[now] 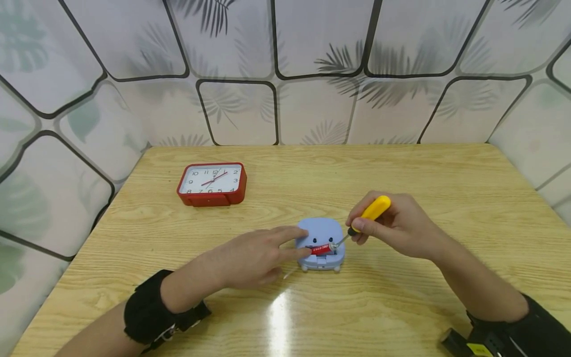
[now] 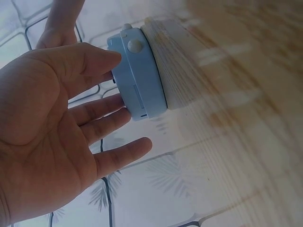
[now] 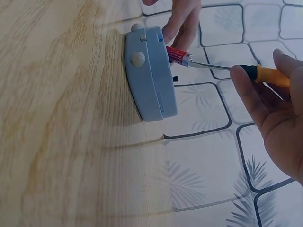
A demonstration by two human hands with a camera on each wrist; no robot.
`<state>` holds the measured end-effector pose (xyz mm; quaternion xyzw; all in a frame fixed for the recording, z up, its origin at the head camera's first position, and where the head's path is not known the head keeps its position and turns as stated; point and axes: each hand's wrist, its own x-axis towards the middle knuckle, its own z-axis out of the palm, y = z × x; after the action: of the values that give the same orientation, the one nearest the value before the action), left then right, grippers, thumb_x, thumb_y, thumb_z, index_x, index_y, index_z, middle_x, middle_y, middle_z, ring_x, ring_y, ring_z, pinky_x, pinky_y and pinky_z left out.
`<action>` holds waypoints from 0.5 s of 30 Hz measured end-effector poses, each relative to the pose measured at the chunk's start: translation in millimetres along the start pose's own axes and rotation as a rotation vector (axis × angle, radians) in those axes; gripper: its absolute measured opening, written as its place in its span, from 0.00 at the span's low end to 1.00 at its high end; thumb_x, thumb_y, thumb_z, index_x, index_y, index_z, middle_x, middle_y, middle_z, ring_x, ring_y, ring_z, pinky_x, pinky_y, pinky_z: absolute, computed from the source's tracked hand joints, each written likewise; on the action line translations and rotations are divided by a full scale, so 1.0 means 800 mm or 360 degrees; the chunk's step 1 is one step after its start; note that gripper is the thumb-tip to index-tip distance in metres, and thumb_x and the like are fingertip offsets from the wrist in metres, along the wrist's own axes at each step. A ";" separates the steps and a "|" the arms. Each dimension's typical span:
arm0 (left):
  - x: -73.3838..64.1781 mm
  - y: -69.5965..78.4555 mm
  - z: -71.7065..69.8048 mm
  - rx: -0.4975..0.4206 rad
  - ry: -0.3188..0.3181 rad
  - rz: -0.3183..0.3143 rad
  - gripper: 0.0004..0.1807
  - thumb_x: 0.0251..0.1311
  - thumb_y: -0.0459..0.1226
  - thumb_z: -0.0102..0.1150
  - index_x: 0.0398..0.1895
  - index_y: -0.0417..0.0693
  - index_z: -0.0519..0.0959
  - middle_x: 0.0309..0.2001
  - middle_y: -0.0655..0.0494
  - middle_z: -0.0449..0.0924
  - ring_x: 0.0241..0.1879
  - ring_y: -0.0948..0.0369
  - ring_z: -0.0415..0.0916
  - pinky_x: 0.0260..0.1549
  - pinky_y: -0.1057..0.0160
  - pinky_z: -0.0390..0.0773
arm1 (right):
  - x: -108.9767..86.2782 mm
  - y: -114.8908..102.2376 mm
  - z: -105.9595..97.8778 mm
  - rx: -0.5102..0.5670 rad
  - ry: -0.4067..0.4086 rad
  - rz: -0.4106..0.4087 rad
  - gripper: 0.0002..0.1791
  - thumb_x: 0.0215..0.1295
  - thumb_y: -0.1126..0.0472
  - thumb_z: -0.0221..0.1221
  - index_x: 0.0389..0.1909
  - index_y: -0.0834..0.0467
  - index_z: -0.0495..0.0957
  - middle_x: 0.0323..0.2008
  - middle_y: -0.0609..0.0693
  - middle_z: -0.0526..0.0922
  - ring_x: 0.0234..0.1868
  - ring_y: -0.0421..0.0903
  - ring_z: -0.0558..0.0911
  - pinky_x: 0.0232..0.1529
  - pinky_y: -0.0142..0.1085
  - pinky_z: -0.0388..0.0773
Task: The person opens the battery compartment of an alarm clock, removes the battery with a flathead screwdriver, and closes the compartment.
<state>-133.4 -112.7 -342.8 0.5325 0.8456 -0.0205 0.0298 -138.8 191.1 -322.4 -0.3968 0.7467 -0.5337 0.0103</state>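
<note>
A small light-blue device (image 1: 320, 228) with round white feet lies on the table, its battery slot facing up. A red battery (image 1: 321, 249) sits at the slot, its metal end raised above the device in the right wrist view. My right hand (image 1: 397, 225) grips the yellow handle of a screwdriver (image 1: 374, 208); its metal tip meets the battery's raised end. From the left, my left hand (image 1: 254, 255) reaches over with extended fingers, one on the device's upper left and another at the battery's left end. In the left wrist view, the left fingers (image 2: 106, 116) lie against the device's side.
A red clock (image 1: 211, 183) with a white dial leans back at the far left of the wooden table (image 1: 379, 312). Patterned wall covering (image 1: 312, 109) rises behind the table's back edge. Black straps (image 1: 149, 310) are on both wrists.
</note>
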 end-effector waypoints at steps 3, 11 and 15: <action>0.000 0.000 0.000 0.0003 0.0000 0.0002 0.33 0.62 0.39 0.63 0.72 0.59 0.69 0.74 0.50 0.61 0.71 0.54 0.65 0.66 0.58 0.73 | 0.000 -0.001 0.000 0.0015 0.0003 -0.0022 0.09 0.63 0.78 0.59 0.42 0.65 0.80 0.34 0.56 0.85 0.28 0.45 0.86 0.28 0.38 0.86; -0.001 0.000 0.001 0.0009 0.0024 0.0009 0.33 0.60 0.38 0.64 0.71 0.58 0.70 0.73 0.50 0.62 0.70 0.54 0.66 0.65 0.58 0.74 | -0.001 0.002 -0.001 -0.0082 -0.0045 0.0051 0.09 0.64 0.76 0.60 0.41 0.61 0.80 0.31 0.53 0.86 0.27 0.43 0.85 0.27 0.38 0.86; -0.001 0.000 0.000 0.0007 0.0010 0.0003 0.33 0.61 0.38 0.65 0.71 0.58 0.70 0.74 0.50 0.62 0.70 0.54 0.66 0.65 0.58 0.73 | -0.001 0.005 -0.001 -0.0118 -0.0088 0.0069 0.09 0.64 0.75 0.60 0.41 0.60 0.80 0.31 0.51 0.86 0.26 0.43 0.84 0.27 0.38 0.86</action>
<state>-133.0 -113.3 -342.9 0.5334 0.8452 -0.0206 0.0259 -140.6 192.5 -325.7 -0.3952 0.7738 -0.4942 0.0276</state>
